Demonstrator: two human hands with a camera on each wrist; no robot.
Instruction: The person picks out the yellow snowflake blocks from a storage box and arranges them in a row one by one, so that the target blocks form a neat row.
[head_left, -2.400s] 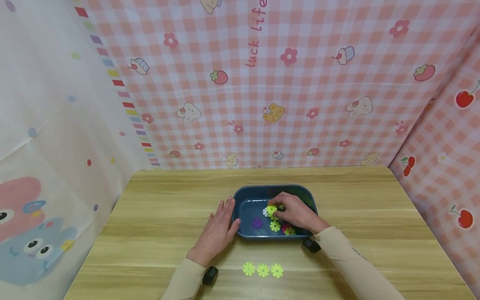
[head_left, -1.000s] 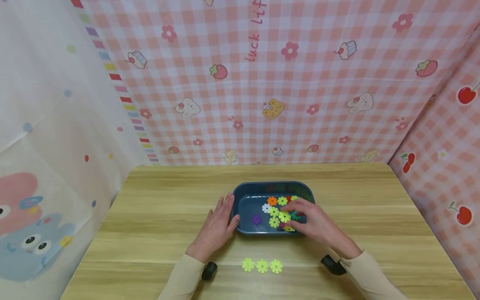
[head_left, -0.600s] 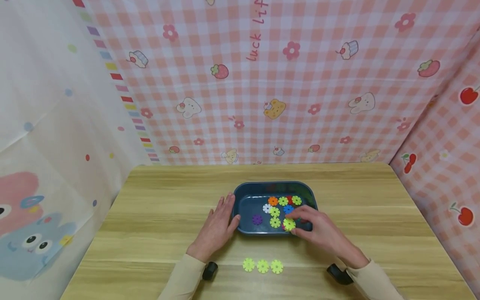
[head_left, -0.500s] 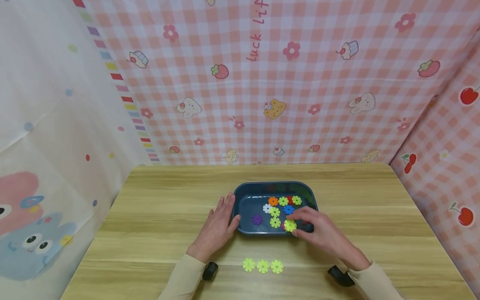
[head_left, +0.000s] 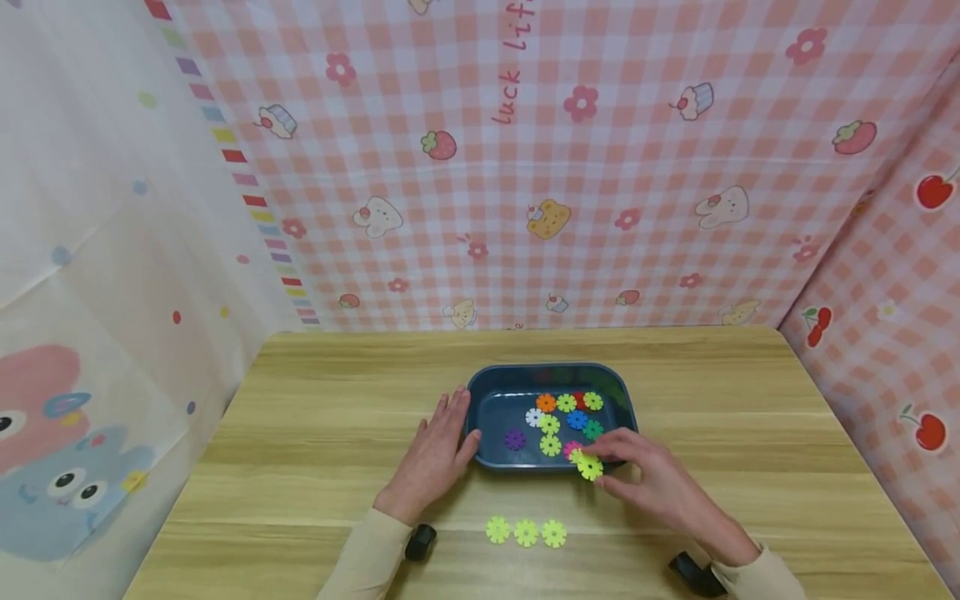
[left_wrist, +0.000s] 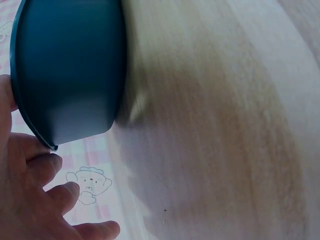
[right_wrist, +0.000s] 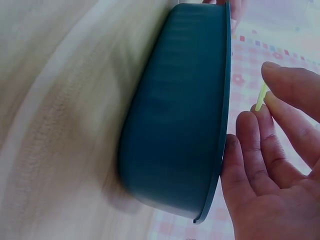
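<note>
A yellow-green notched disc (head_left: 590, 467) is pinched between the thumb and fingers of my right hand (head_left: 660, 483), over the front right rim of a dark blue tray (head_left: 498, 469). In the right wrist view the same disc (right_wrist: 261, 96) shows edge-on. My left hand (head_left: 431, 462) rests against the tray's left rim with its fingers fairly straight. Inside the tray lie several notched discs, among them a purple one (head_left: 514, 440), an orange one (head_left: 546, 402), a blue one (head_left: 577, 419) and a green one (head_left: 593, 430). Three yellow-green discs (head_left: 526, 533) lie in a row in front of the tray.
The wooden table (head_left: 337, 400) extends around the tray on all sides. A pink checked cloth (head_left: 480, 183) hangs behind it, with a white printed cloth (head_left: 112, 250) on the left and a cherry-print cloth (head_left: 900, 350) on the right.
My right hand has moved from the tray's middle toward its front right rim, carrying the yellow-green disc. The blue and green discs now show. My left hand has stayed at the tray's left side.
</note>
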